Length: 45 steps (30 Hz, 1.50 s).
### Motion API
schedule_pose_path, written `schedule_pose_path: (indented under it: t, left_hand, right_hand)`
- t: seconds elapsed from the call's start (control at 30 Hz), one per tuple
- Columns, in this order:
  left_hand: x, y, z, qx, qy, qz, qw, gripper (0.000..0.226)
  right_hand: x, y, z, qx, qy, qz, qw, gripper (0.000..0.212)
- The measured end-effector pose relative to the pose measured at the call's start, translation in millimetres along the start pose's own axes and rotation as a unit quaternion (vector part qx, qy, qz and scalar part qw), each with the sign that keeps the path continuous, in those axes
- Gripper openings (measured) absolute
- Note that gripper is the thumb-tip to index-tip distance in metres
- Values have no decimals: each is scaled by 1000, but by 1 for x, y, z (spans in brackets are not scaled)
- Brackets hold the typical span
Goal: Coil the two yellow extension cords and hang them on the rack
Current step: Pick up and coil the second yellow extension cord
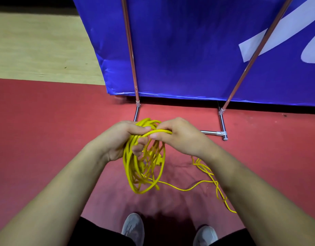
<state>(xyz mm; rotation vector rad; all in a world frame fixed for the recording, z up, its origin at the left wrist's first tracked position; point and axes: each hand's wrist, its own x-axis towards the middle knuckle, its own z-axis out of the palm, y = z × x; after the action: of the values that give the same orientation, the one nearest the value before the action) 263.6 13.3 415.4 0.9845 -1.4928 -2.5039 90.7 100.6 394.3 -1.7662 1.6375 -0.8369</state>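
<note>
Fingers of the left hand curl round the top of a hanging coil of thin yellow extension cord. Beside it, touching, the right hand pinches one strand at the coil's top. More yellow cord lies loose on the red floor to the right. Just beyond stands a chrome tubular rack, before a blue banner.

Two hands, one yellow coil, two shoes, one rack
</note>
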Motion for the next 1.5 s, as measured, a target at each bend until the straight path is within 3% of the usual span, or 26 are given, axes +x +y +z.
schedule_pose_path:
  t: [0.07, 0.2, 0.27, 0.43, 0.57, 0.67, 0.77, 0.9, 1.0, 1.1, 1.2, 1.33, 1.5]
  left_hand:
    - [-1, 3, -7, -44, 0, 6, 999, 16]
    - [-9, 11, -24, -96, 20, 24, 995, 22]
    - [-10, 12, -25, -60, 47, 21, 997, 15]
    - [-5, 5, -20, -16, 63, -55, 996, 28]
    - [-2, -4, -10, -16, 18, -60, 998, 24]
    - [0, -3, -11, -48, -74, -52, 995, 20]
    - [-1, 3, -18, -105, -122, -50, 986, 31]
    - [-5, 8, -21, -128, -94, -13, 987, 29]
    - [-7, 9, -22, -76, -34, -6, 997, 34]
    - [-8, 4, -18, 5, 12, -14, 1000, 17]
    - [-7, -1, -17, 49, -5, -5, 999, 19]
    - [-10, 0, -27, 20, -27, 18, 999, 61]
    - [-9, 1, -20, 13, -56, 7, 998, 52]
  right_hand:
    - [-5, 13, -9, 7, 2, 48, 999, 28]
    - [-28, 60, -19, 7, -82, 130, 988, 22]
    - [-33, 69, -19, 77, -46, 163, 983, 17]
    - [-21, 45, -26, 78, 20, 121, 989, 14]
    - [-13, 6, -17, 15, 28, 37, 999, 15]
    - [-6, -9, -12, -11, 53, -14, 998, 14]
    - [-10, 12, -17, 28, 12, 40, 999, 22]
    - [-30, 67, -15, -13, -109, 149, 983, 24]
    - [-34, 80, -18, 40, -31, 196, 979, 22]
    - [-25, 54, -25, 34, 21, 156, 987, 17]
    - [-18, 26, -19, -4, 11, 81, 997, 17]
    - [-13, 31, -26, -129, 40, 65, 989, 19]
    - [-19, 37, -32, -149, 25, 70, 986, 20]
